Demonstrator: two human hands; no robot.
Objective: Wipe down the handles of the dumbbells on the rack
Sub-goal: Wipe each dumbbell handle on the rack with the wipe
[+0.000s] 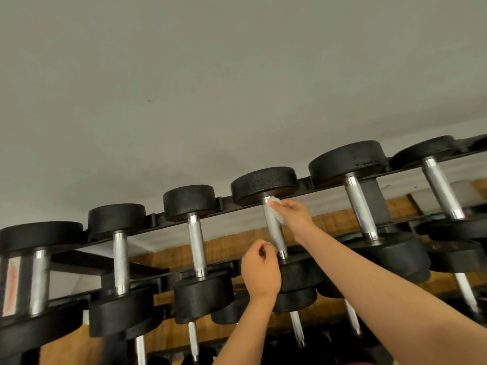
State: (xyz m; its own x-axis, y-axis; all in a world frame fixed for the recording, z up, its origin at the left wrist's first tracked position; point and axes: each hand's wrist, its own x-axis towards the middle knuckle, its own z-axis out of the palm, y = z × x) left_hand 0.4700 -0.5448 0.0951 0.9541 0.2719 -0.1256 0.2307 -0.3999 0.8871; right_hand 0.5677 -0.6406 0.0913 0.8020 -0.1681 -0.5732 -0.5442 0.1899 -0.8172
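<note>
From my feed, the landmark is the brown wood-grain surface (216,250) running as a slanted band across the lower half of the view. Above it, a plain grey-white painted wall (237,75) fills the whole upper part of the view. High above the wood, left of centre, I see one small dark speck (149,101) on that wall. Right along the wood's upper edge lies a paler whitish strip (168,237), where wall and wood meet. Far below the wood, at the bottom edge, sits a small red patch (351,362); too little shows for me to tell what it is
</note>
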